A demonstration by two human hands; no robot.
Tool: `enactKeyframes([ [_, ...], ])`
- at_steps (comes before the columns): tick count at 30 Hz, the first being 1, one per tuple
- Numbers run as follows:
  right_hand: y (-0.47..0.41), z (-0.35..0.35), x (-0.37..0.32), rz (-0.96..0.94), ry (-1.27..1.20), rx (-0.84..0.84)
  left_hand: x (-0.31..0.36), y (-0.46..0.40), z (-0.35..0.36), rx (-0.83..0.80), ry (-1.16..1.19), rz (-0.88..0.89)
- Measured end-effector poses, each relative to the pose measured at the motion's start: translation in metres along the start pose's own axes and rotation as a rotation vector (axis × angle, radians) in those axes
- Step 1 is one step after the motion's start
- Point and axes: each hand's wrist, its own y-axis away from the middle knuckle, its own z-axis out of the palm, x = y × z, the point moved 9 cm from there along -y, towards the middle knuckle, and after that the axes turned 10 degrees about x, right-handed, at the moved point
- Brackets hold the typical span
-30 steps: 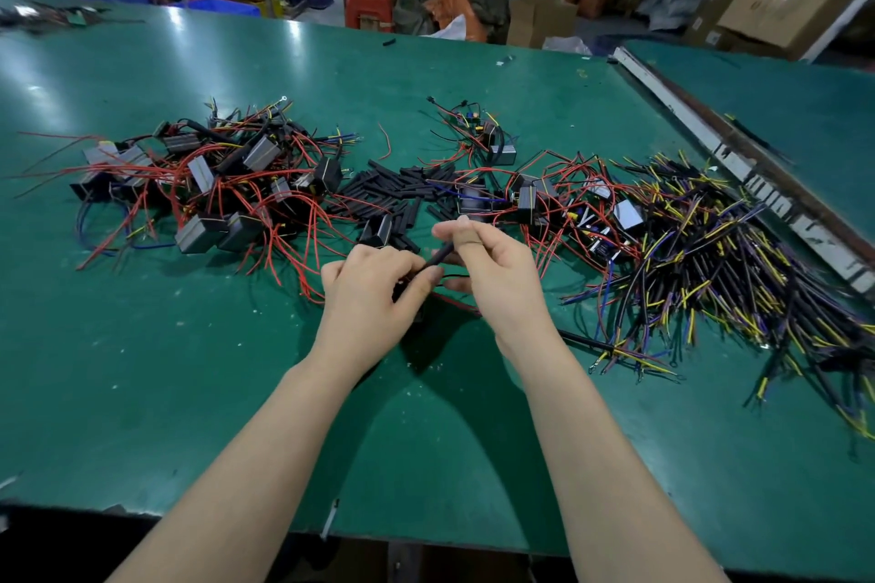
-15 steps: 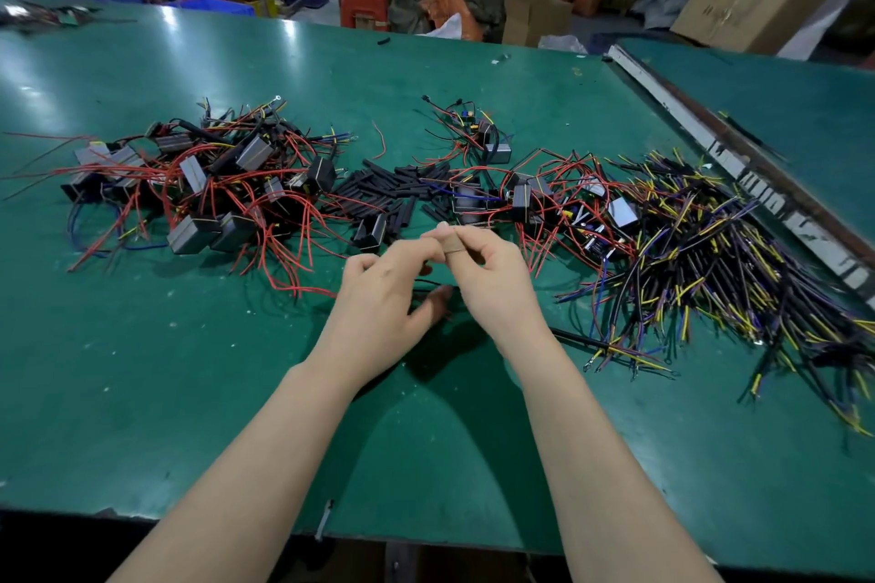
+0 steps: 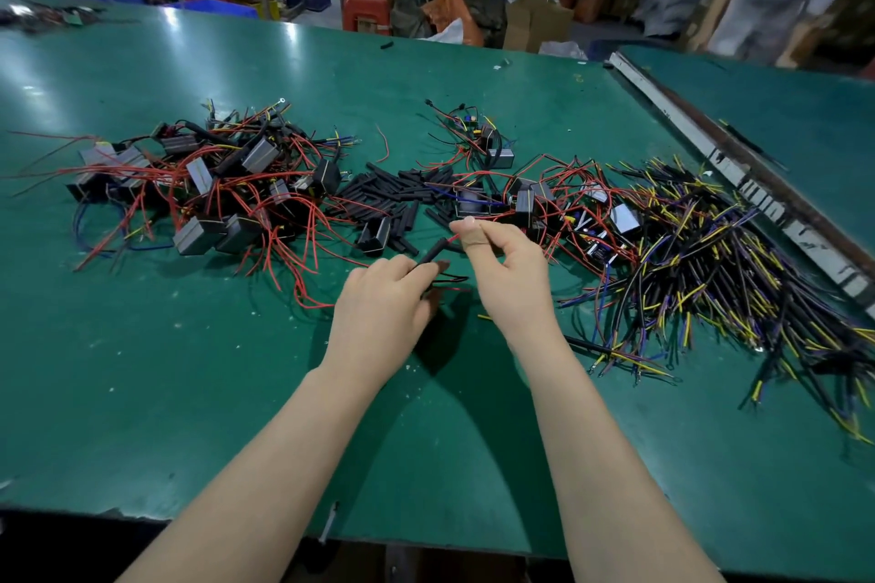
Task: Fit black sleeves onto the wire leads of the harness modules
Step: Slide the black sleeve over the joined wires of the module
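Head view: the left hand (image 3: 383, 298) grips a black sleeve (image 3: 432, 252) between both hands; the right hand (image 3: 504, 267) pinches a thin red lead (image 3: 458, 236) at its mouth. Sleeve looks light, slightly stiff; the limp lead likely needs pinching near its tip. Spare sleeves (image 3: 393, 199) lie beyond the hands on the desk (image 3: 189, 393).

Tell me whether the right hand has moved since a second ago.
Yes. The right hand rose slightly away from the left hand, toward the loose pile of short black sleeves.
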Motion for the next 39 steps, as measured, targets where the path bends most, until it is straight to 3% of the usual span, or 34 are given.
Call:
enactKeyframes([
  [4, -0.011, -0.001, 0.014, 0.180, -0.134, 0.016, -0.023, -0.001, -0.012, 0.095, 0.175, -0.249],
  [9, -0.034, -0.011, 0.017, 0.154, 0.105, 0.031, -0.036, 0.000, -0.011, 0.101, 0.334, -0.398],
  [17, -0.052, 0.069, 0.006, -0.029, 0.684, -0.441, -0.038, -0.001, -0.013, 0.150, 0.348, -0.396],
  [26, -0.062, 0.108, 0.010, -0.190, 1.004, -0.523, -0.039, -0.001, -0.009, 0.132, 0.398, -0.399],
  [30, -0.068, 0.111, 0.013, -0.159, 1.010, -0.496, -0.044, 0.000, -0.006, 0.143, 0.420, -0.453],
  [33, -0.071, 0.109, 0.011, -0.101, 0.885, -0.399, -0.045, 0.000, -0.007, 0.157, 0.472, -0.485],
  [39, -0.063, 0.120, 0.018, -0.049, 0.908, -0.485, -0.047, 0.000, -0.008, 0.175, 0.551, -0.547],
])
